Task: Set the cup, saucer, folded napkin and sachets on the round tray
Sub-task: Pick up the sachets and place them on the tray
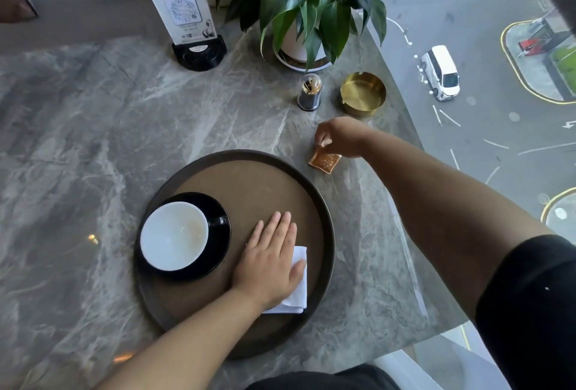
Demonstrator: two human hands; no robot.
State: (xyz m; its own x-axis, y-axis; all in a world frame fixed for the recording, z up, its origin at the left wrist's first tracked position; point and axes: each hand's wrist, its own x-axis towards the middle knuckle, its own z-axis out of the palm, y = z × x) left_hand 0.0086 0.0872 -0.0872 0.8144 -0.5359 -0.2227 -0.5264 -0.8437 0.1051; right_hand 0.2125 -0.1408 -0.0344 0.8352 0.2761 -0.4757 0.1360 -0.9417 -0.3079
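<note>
A round brown tray (249,177) lies on the marble table. On its left part stands a black saucer (221,246) with a cup (173,235), white inside, handle to the right. My left hand (271,260) lies flat, fingers spread, on a folded white napkin (297,290) at the tray's right side. Beyond the tray's upper right rim, my right hand (341,137) pinches an orange sachet (324,160) by its top corner; the sachet hangs tilted just above the table, outside the tray.
A gold ashtray (363,93) and a toothpick holder (309,92) stand behind my right hand. A potted plant (305,9) and a table sign (180,6) on a black base are at the back. The table's curved edge (414,233) runs along the right, by a window.
</note>
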